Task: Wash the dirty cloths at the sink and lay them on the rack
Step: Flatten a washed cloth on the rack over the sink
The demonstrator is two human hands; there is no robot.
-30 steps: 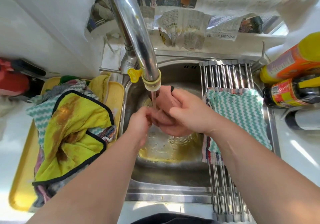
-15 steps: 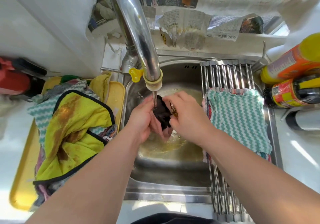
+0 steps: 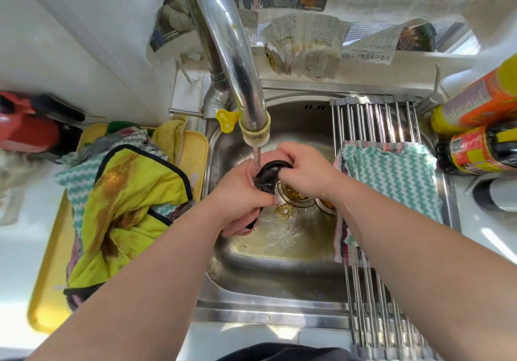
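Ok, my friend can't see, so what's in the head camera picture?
The left hand and right hand hold a pink, black-edged cloth under the running tap, over a steel sink. A teal cloth lies on the rack at right; a stained yellow cloth waits on a tray at left.

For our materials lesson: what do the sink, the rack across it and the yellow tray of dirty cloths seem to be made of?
The sink looks like stainless steel: silvery brushed finish with soft reflections. The rack is probably steel rods too: round and shiny, with bright highlights. The tray is likely plastic: smooth opaque yellow with a rounded moulded rim.
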